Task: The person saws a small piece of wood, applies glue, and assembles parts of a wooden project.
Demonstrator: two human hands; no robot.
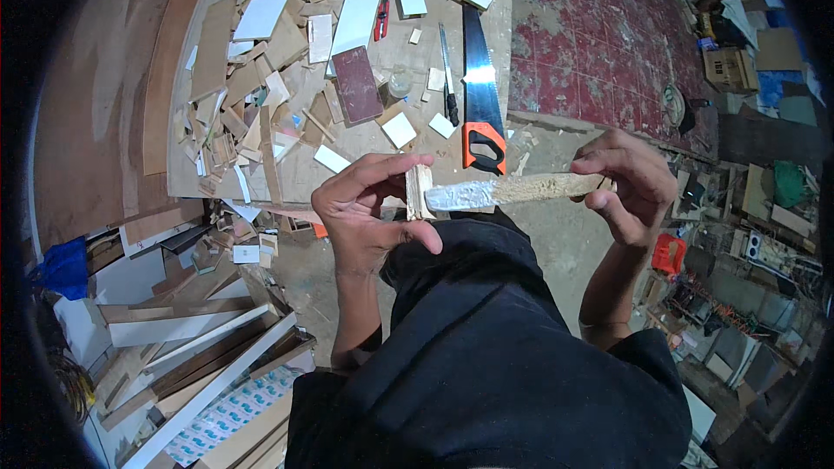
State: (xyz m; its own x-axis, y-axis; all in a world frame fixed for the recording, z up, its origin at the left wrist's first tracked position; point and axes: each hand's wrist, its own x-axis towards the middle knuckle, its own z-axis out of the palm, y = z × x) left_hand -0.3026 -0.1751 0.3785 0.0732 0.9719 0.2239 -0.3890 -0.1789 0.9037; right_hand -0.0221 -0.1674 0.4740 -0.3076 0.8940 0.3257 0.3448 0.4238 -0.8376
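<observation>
My left hand (354,205) grips a small pale wooden block (418,193) between thumb and fingers, its layered edge facing up. In my right hand (632,181) is the far end of a rough, tan wooden stick (547,188), pinched by thumb and fingertips. The stick's other end is coated in something whitish and shiny, and this end meets or nearly meets the block's side. Both pieces are held up in front of my body, near the table's close edge.
On the worktable (287,182) lie a handsaw (483,87) with an orange-black handle, a slim black-handled tool (449,78), red pliers (381,17), a maroon sanding sheet or board (357,85) and piled wood offcuts (252,78). Boards (200,373) are stacked at lower left; clutter fills the right.
</observation>
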